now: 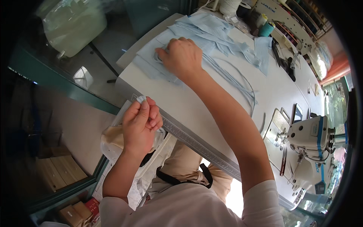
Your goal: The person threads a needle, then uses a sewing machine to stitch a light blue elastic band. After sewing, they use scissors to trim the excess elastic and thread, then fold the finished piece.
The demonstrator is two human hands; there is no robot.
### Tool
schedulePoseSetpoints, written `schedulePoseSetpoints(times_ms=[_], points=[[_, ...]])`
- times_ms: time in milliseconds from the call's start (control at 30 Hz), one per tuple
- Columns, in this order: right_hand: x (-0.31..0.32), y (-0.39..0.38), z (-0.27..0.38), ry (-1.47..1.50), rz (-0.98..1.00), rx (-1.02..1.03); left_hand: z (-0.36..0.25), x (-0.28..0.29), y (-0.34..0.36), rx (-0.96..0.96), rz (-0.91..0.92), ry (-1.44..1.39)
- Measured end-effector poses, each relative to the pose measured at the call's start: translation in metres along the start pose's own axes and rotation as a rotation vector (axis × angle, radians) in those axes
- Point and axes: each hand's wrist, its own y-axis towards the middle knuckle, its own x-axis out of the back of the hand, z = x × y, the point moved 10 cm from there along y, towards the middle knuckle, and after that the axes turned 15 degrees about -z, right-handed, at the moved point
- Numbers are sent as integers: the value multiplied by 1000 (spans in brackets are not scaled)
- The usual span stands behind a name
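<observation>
My left hand (141,119) is raised just off the table's front edge. Its thumb and fingers pinch a small pale blue piece of fabric (141,99). Farther in, my right hand (184,56) is over a heap of light blue fabric (153,68), palm down with its fingers curled. What those fingers hold, if anything, is hidden. A looped narrow strip (156,57) lies by its thumb. Long thin blue strips (227,73) trail from beside my right wrist across the white table.
The white sewing table (204,109) has a ruler (181,132) along its front edge. A sewing machine head (310,132) stands at right, beside a phone (297,112). Thread cones (266,29) and another machine (280,15) are at the back. Black scissors (291,68) lie near them.
</observation>
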Motion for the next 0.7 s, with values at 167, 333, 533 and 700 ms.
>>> schedulePoseSetpoints(times_ms=[167,333,533,700], points=[[-14,-8,-10,18,67,-100,6,-1,-2,12,6,-10],[68,-32,-51,115,40,-162,23,-15,-8,77,55,16],[125,-42,-187,-211,43,-278,49,-50,-24,189,224,-47],[120,-49,-197,-232,92,-412,73,-70,-37,289,246,-89]])
